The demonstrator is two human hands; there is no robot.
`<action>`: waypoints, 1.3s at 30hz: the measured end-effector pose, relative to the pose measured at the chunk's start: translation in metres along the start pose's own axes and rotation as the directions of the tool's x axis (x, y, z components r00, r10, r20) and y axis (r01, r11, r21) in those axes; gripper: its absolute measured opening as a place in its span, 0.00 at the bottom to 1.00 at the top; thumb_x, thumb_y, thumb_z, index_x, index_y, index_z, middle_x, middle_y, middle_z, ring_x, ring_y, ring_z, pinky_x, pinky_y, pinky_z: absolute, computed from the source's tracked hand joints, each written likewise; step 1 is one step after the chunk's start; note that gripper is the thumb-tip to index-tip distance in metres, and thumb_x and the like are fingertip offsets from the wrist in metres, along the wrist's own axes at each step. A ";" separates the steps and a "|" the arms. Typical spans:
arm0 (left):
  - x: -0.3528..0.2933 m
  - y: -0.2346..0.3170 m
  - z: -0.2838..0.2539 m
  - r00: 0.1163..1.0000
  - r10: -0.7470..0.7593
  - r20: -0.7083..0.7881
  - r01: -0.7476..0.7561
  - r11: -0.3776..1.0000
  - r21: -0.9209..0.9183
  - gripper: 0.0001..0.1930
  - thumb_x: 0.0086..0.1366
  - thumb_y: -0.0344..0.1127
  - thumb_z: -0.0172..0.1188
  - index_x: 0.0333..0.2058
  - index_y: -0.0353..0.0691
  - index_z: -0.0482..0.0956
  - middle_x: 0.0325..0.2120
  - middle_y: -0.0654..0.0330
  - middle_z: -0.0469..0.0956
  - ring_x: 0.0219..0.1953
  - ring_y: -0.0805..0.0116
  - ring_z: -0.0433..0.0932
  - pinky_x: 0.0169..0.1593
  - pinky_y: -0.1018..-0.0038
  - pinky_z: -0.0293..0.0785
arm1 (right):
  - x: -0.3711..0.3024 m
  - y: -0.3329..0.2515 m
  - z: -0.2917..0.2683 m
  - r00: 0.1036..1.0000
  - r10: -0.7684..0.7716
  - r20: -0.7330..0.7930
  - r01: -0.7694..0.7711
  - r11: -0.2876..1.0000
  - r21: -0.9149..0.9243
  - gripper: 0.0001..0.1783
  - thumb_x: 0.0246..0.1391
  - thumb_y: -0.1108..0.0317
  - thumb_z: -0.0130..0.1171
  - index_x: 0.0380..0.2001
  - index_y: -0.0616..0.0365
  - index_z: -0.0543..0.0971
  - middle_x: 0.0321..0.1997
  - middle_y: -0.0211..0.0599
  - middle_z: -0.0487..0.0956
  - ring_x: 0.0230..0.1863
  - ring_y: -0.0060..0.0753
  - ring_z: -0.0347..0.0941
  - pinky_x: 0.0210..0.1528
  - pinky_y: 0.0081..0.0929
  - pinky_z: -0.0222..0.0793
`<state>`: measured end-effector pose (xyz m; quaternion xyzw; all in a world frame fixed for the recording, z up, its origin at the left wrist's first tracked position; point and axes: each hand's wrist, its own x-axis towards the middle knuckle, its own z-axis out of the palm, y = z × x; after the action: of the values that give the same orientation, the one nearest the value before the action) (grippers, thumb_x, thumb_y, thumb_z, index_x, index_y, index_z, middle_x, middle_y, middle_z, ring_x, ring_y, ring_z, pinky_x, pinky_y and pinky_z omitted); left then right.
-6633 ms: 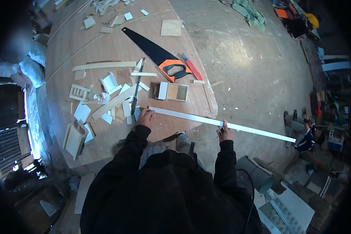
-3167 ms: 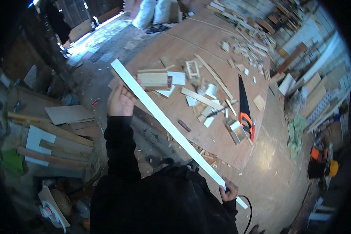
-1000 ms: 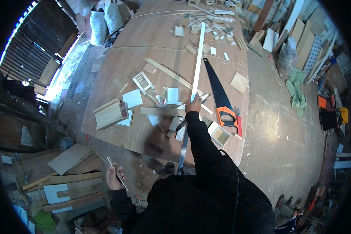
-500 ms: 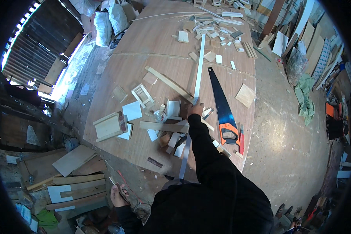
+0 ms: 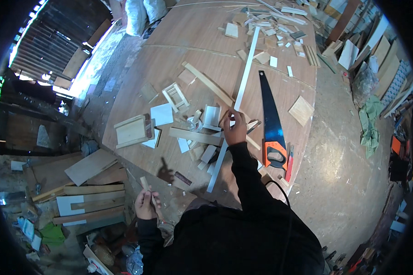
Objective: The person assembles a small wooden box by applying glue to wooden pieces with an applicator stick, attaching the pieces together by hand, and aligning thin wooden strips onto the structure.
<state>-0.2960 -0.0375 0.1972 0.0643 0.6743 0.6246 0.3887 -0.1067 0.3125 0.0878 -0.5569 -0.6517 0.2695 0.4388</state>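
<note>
A short, light wooden stick (image 5: 145, 184) is gripped in my left hand (image 5: 146, 204), off the near left edge of the table. My right hand (image 5: 234, 130) is over a long white strip (image 5: 246, 73) that runs lengthwise along the table. Its fingers are curled together at the strip; whether they pinch the strip or something small is hidden. Close to the right hand lie a long wooden batten (image 5: 208, 85), a thicker wooden bar (image 5: 195, 135) and a small white-faced wooden piece (image 5: 211, 116). A handsaw (image 5: 271, 114) with an orange and black handle lies to its right.
A small wooden frame (image 5: 175, 96), a wooden box-like piece (image 5: 132, 131) and a white square panel (image 5: 161, 114) lie at left. Red-handled tool (image 5: 289, 162) sits by the saw. Offcuts cover the table's far end. Boards (image 5: 91, 169) are stacked at lower left.
My left hand has risen toward the table edge with the stick, now held more upright. My right hand's fingers have turned and curled up at the strip. The whole view has shifted slightly.
</note>
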 end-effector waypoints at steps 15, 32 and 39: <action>-0.034 0.051 0.082 0.879 -0.141 0.456 0.034 0.971 0.236 0.18 0.74 0.41 0.41 0.53 0.34 0.68 0.25 0.58 0.76 0.15 0.79 0.67 0.18 0.83 0.61 | -0.090 -0.146 -0.076 0.544 -0.304 0.782 -0.195 0.861 0.470 0.16 0.55 0.63 0.62 0.46 0.54 0.80 0.32 0.35 0.79 0.28 0.24 0.72 0.33 0.22 0.68; 0.063 0.054 0.004 0.663 -0.252 0.705 0.045 0.954 0.298 0.17 0.69 0.36 0.53 0.50 0.29 0.70 0.36 0.57 0.77 0.40 0.67 0.78 0.47 0.72 0.74 | -0.120 -0.195 -0.020 0.622 -0.120 0.774 -0.257 0.902 0.346 0.12 0.56 0.65 0.60 0.44 0.54 0.81 0.32 0.29 0.79 0.31 0.17 0.71 0.36 0.19 0.67; 0.139 0.080 -0.026 0.559 -0.238 0.795 -0.123 0.924 0.363 0.17 0.66 0.35 0.57 0.51 0.32 0.71 0.39 0.58 0.78 0.42 0.71 0.77 0.48 0.73 0.73 | -0.141 -0.214 0.039 0.770 -0.154 0.619 -0.168 0.888 0.429 0.19 0.54 0.74 0.60 0.51 0.52 0.77 0.22 0.25 0.73 0.24 0.13 0.65 0.30 0.17 0.63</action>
<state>-0.4394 0.0382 0.2053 0.4003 0.5212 0.3652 0.6594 -0.2462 0.1325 0.2108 -0.3143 -0.6761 0.5903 0.3093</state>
